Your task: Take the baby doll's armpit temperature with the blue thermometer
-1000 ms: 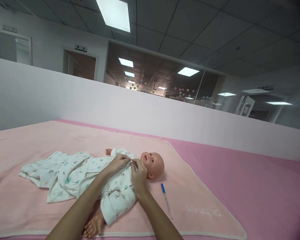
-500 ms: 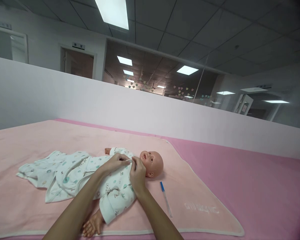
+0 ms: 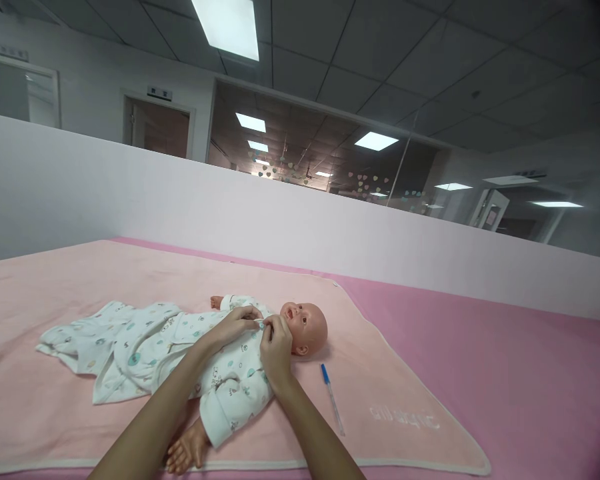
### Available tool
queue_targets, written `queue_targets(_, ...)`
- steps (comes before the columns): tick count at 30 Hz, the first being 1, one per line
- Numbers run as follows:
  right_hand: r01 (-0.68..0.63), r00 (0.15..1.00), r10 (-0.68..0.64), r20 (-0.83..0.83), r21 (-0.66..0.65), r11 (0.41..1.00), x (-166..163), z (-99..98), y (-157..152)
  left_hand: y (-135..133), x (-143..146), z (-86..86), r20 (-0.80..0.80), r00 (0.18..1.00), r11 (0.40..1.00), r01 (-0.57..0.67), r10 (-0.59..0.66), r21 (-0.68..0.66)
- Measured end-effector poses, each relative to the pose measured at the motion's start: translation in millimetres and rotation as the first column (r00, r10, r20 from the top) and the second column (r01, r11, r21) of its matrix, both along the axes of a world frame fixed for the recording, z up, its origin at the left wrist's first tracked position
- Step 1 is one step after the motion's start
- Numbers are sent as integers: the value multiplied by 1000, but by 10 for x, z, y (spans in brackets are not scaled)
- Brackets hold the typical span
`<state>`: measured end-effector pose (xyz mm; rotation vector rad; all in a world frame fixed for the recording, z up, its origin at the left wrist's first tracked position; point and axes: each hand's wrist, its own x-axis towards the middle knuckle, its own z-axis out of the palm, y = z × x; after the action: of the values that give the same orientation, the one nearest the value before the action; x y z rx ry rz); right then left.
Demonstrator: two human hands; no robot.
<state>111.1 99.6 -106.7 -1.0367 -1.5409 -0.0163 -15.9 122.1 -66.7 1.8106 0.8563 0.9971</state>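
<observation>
"Where is the printed gown [image 3: 180, 328] found?"

"It is worn by a doll [image 3: 311, 330], which is laid on its back across the blanket [image 3: 380, 373], its head towards the right edge and the gown's hem spread towards the left."

"And the hands?"

"The neckline, just beside the doll's chin, is pinched by both. One bit of cloth is gripped by the fingertips of the left hand [image 3: 236, 323], another by those of the right hand [image 3: 277, 343]; the exact hold is partly hidden by the curled fingers."

"What is seen farther out?"

"Between the doll's head and the blanket's right edge a pen [image 3: 333, 402] is left, its blue cap pointed away from the near edge. By the near right corner, pale lettering [image 3: 404, 417] is borne. Past the right edge a pink mat [image 3: 455, 333] is exposed, backed by a white wall [image 3: 300, 227]."
</observation>
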Motion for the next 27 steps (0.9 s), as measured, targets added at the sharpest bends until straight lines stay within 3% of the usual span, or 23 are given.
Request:
queue_targets(3, -23, 1000, 23, -5, 17, 1000, 0, 0, -6, 3, 3, -8, 58, 998, 1000, 3, -4, 11)
queue_targets(8, -38, 999, 38, 11, 15, 999, -4, -5, -1, 48, -12, -35, 15, 1000, 999, 1, -2, 45)
queue_targets(17, -5, 998, 3, 63, 37, 999, -2, -23, 13, 64, 29, -113, -93, 983, 977, -142, 158, 160)
queue_targets(22, -24, 996, 22, 87, 21, 999, -4, -25, 6, 129, 41, -167, -104, 977, 969, -166, 187, 183)
queue_targets(25, -31, 993, 30, 115, 10, 999, -10, -13, -8, 72, 67, -51, -21, 979, 966, -195, 201, 169)
queue_targets(27, -30, 992, 30, 121, -4, 1000, -11, -5, -17, -110, 81, 123, 152, 957, 941, -275, 248, 195)
